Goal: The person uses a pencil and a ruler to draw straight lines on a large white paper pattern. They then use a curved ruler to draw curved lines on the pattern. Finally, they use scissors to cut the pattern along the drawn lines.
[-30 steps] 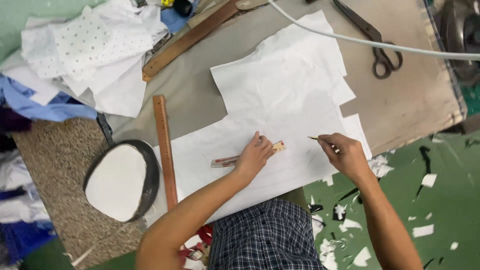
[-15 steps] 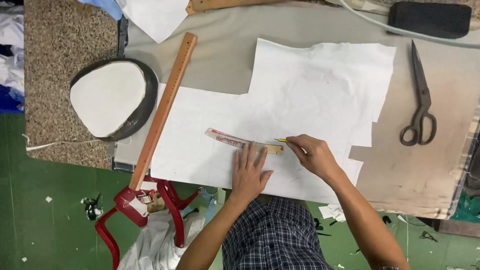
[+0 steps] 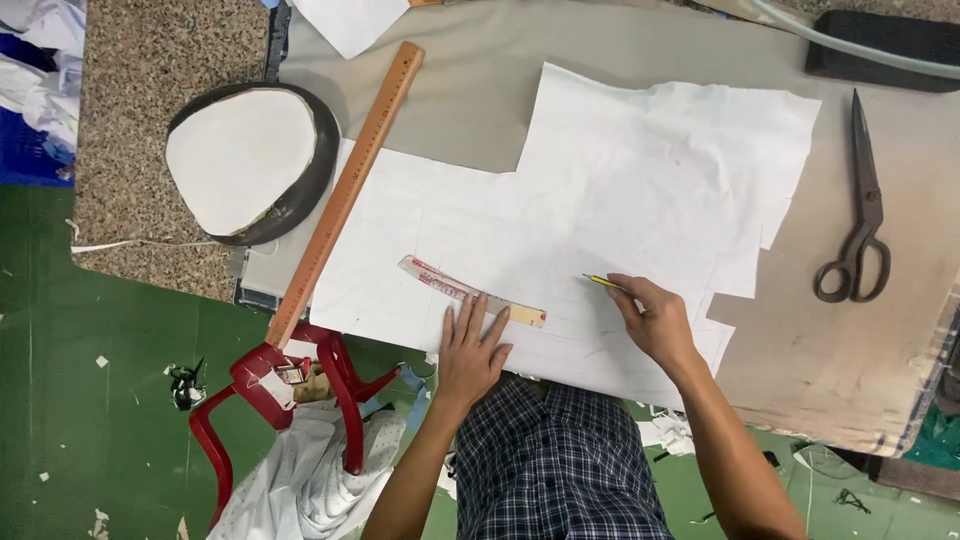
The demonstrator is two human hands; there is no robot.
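Left hand [image 3: 470,352] lay flat, fingers spread, pressing the small ruler [image 3: 472,291] onto white paper [image 3: 620,210] — right hand [image 3: 655,322] pinched a yellow pencil [image 3: 603,283], tip on the sheet.

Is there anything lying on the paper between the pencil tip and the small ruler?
Nothing visible does. The right hand holds the pencil with its tip over bare white paper. The small ruler, pressed down by the left hand, ends a little to the left of the tip. Only paper shows between them.
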